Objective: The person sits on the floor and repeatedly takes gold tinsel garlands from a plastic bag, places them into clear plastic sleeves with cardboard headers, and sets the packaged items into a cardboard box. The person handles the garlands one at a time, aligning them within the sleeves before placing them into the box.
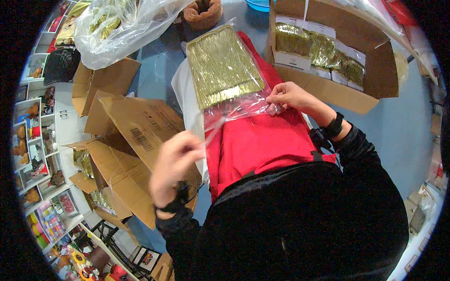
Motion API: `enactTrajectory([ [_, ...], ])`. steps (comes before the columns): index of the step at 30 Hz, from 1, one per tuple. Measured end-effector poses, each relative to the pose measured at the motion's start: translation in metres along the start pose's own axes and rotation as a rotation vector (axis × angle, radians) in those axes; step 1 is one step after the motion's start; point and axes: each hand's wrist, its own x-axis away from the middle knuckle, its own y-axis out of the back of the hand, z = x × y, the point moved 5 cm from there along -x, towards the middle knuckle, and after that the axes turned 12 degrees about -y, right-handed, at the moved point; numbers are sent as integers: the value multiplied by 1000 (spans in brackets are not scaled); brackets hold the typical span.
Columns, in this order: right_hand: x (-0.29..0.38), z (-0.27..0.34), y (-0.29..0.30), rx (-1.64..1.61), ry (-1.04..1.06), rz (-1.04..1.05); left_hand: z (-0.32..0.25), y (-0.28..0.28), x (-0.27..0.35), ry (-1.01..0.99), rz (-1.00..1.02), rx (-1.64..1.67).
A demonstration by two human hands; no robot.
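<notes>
A clear plastic bag point(242, 107) lies across my lap over red cloth point(267, 140). Inside it is a flat bundle of gold metallic fringe point(225, 66). My right hand point(290, 98) pinches the bag's near edge at its right corner. Lower and to the left, my left hand point(177, 163) is blurred, its fingertips together on a thin translucent strip point(215, 132). That strip runs up to the bag's near edge; whether it is still joined there is hard to tell.
An open cardboard box point(381, 73) at right holds several carded gold fringe packs point(321, 45). Opened cartons point(140, 123) crowd my left side. Beyond them sits a large plastic bag point(123, 38) with gold material. A brown plush item point(203, 15) lies ahead; shelves point(45, 133) line the far left.
</notes>
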Motion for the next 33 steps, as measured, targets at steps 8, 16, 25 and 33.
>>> enactTrajectory([
  [8,4,8,-5,-82,-9,65,37,165,143,189,-1004,-357],
  [16,14,12,-2,-39,-64,45,65,93,37,141,-542,-998],
  [25,50,52,9,795,756,-617,108,-7,-18,-273,-192,-912],
  [33,32,47,-13,1150,1290,-530,112,-10,-21,-445,-381,-866],
])
